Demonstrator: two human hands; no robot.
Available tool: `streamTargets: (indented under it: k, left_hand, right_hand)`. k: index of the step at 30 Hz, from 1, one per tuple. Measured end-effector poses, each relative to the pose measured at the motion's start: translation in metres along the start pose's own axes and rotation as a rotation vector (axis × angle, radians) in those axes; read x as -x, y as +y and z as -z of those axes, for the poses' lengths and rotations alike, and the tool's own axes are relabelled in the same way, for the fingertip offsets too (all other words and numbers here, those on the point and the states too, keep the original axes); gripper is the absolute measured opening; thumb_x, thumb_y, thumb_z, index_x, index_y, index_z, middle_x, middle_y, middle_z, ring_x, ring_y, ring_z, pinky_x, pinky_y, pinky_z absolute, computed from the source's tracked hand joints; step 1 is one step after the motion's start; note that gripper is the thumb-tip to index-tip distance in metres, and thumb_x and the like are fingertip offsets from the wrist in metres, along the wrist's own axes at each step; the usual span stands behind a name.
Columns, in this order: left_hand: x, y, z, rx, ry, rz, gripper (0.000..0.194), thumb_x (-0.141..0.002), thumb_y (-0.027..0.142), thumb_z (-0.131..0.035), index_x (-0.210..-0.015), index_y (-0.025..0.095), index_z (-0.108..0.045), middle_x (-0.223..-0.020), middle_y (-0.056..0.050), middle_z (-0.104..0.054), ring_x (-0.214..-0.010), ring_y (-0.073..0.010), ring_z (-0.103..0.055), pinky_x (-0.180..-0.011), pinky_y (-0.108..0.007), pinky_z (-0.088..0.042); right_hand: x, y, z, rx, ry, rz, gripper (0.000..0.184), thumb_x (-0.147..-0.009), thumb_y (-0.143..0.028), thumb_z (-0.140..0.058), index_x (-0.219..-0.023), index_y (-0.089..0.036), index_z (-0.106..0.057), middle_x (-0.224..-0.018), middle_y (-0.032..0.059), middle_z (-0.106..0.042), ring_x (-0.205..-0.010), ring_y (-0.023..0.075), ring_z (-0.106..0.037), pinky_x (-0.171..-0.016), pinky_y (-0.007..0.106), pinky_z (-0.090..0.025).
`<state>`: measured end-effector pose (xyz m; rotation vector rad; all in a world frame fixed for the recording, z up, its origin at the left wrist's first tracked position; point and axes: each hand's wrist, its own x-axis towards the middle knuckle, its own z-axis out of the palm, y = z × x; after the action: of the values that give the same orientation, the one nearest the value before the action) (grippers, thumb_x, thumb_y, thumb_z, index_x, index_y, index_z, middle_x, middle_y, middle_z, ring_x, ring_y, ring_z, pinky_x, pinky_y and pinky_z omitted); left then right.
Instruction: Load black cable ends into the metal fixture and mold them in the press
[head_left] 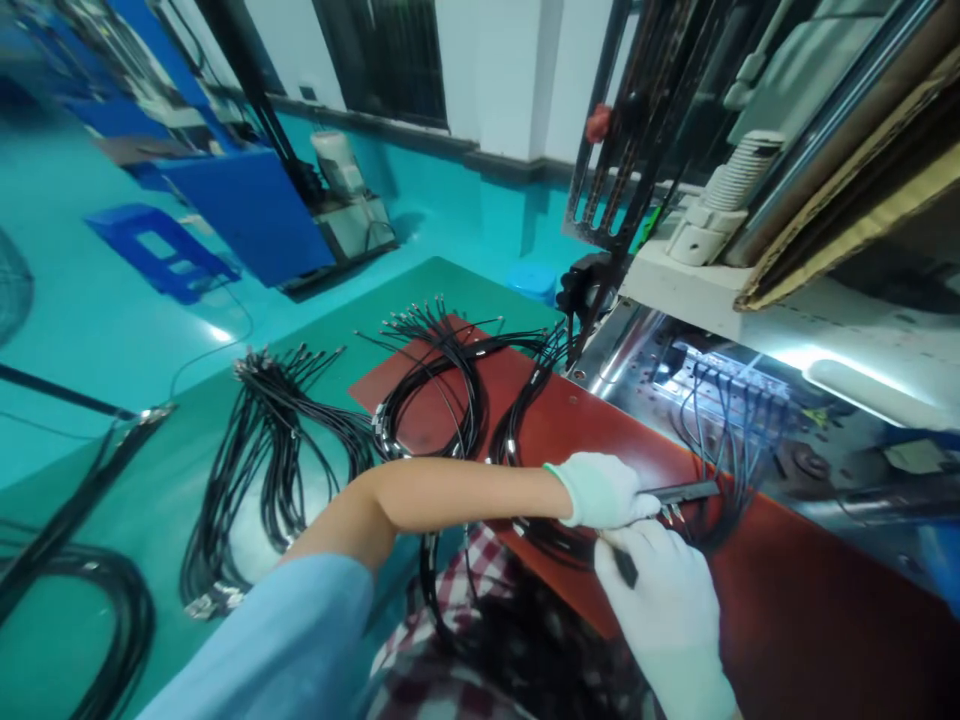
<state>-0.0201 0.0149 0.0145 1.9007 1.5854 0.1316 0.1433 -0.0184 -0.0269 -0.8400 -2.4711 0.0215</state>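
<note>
My left hand (602,488), in a white glove, reaches across from the left over the red board. Its fingers are closed on the near end of a dark flat bar (686,492) that points right. Small metal cable ends (673,515) show just under the bar. Close below, my gloved right hand (667,585) is curled shut, its fingertips near the left hand's. A short black end (624,567) sticks out of this fist; the rest of that thing is hidden. Black cables (559,545) run beneath both hands.
Bundles of black cables (281,430) lie on the green table (172,540), and coiled ones (469,390) on the red board (615,440). At right stands a machine with a lit metal bed (630,350), where several cables hang from a clear fixture (720,375). Cardboard (847,220) juts out above.
</note>
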Motion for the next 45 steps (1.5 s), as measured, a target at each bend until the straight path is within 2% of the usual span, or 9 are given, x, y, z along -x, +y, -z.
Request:
streamTargets:
  k: [6, 9, 18, 22, 27, 31, 38, 42, 45]
  left_hand:
    - [0.053, -0.041, 0.038, 0.361, -0.037, -0.017, 0.050, -0.095, 0.055, -0.040, -0.099, 0.013, -0.067, -0.094, -0.012, -0.074, -0.073, -0.0188, -0.069, -0.065, -0.028, -0.053]
    - [0.109, -0.078, 0.065, 0.599, 0.210, 0.150, 0.048, -0.093, 0.054, -0.043, -0.103, 0.012, -0.064, -0.085, -0.009, -0.072, -0.065, -0.0146, -0.066, -0.055, -0.023, -0.051]
    - [0.233, -0.174, 0.041, -0.034, 0.730, 0.625, 0.032, -0.088, 0.046, -0.049, -0.084, 0.018, -0.066, -0.079, -0.006, -0.070, -0.070, -0.0189, -0.064, -0.065, -0.027, -0.046]
    - [0.231, -0.172, 0.020, 0.013, 0.830, 0.580, 0.034, -0.090, 0.046, -0.050, -0.085, 0.018, -0.068, -0.086, -0.007, -0.072, -0.081, -0.0204, -0.066, -0.074, -0.027, -0.046]
    - [0.185, -0.161, 0.017, 0.876, 0.681, 0.511, 0.049, -0.084, 0.052, -0.064, -0.113, 0.013, -0.058, -0.089, -0.011, -0.072, -0.046, -0.0115, -0.055, -0.039, -0.022, -0.034]
    - [0.154, -0.160, 0.019, 1.168, 0.714, 0.479, 0.038, -0.080, 0.045, -0.071, -0.091, 0.014, -0.053, -0.073, -0.008, -0.067, -0.043, -0.0104, -0.056, -0.037, -0.020, -0.037]
    - [0.190, -0.161, 0.039, 0.735, 0.650, 0.284, 0.050, -0.090, 0.058, -0.051, -0.112, 0.013, -0.059, -0.078, -0.008, -0.069, -0.053, -0.0151, -0.062, -0.046, -0.024, -0.046]
    - [0.209, -0.195, 0.060, 0.112, 0.982, 0.538, 0.042, -0.090, 0.051, -0.047, -0.099, 0.015, -0.067, -0.087, -0.008, -0.070, -0.076, -0.0185, -0.063, -0.067, -0.027, -0.048]
    - [0.207, -0.223, 0.060, 0.056, 0.892, 0.632, 0.038, -0.077, 0.052, -0.060, -0.088, 0.016, -0.067, -0.088, -0.007, -0.070, -0.081, -0.0203, -0.062, -0.072, -0.028, -0.046]
  right_hand:
    - [-0.006, -0.004, -0.003, 0.022, -0.055, -0.031, 0.014, -0.088, -0.022, -0.061, -0.076, -0.024, -0.068, -0.072, 0.0010, -0.062, -0.071, 0.0210, -0.053, -0.069, 0.034, -0.030]
    - [-0.007, -0.003, -0.003, 0.039, -0.086, -0.040, 0.014, -0.088, -0.022, -0.061, -0.075, -0.024, -0.068, -0.072, 0.0010, -0.061, -0.073, 0.0217, -0.053, -0.069, 0.034, -0.029]
    - [-0.004, 0.004, -0.003, 0.010, -0.120, -0.006, 0.009, -0.090, -0.027, -0.061, -0.087, -0.025, -0.070, -0.086, 0.0014, -0.067, -0.078, 0.0218, -0.055, -0.070, 0.034, -0.030]
    - [-0.004, 0.006, -0.003, 0.009, -0.127, 0.006, 0.011, -0.091, -0.029, -0.060, -0.089, -0.024, -0.070, -0.086, 0.0016, -0.067, -0.077, 0.0218, -0.056, -0.070, 0.034, -0.031]
    - [-0.006, 0.003, 0.003, 0.022, -0.160, 0.003, 0.013, -0.093, -0.029, -0.058, -0.090, -0.024, -0.070, -0.087, 0.0022, -0.068, -0.080, 0.0222, -0.057, -0.072, 0.035, -0.032]
    - [-0.004, 0.003, 0.005, -0.011, -0.141, 0.009, 0.015, -0.093, -0.029, -0.057, -0.098, -0.023, -0.070, -0.094, 0.0030, -0.070, -0.085, 0.0222, -0.059, -0.075, 0.035, -0.034]
    - [-0.001, 0.008, 0.000, -0.046, -0.088, 0.036, 0.015, -0.094, -0.031, -0.057, -0.097, -0.023, -0.070, -0.091, 0.0021, -0.070, -0.083, 0.0216, -0.061, -0.075, 0.034, -0.037]
    - [0.000, 0.010, -0.001, -0.034, -0.069, 0.055, 0.017, -0.094, -0.030, -0.056, -0.100, -0.022, -0.070, -0.093, 0.0037, -0.070, -0.084, 0.0219, -0.061, -0.076, 0.034, -0.038]
    - [-0.001, 0.009, -0.002, -0.028, -0.057, 0.057, 0.016, -0.093, -0.029, -0.057, -0.098, -0.022, -0.070, -0.092, 0.0039, -0.070, -0.083, 0.0221, -0.061, -0.075, 0.034, -0.039]
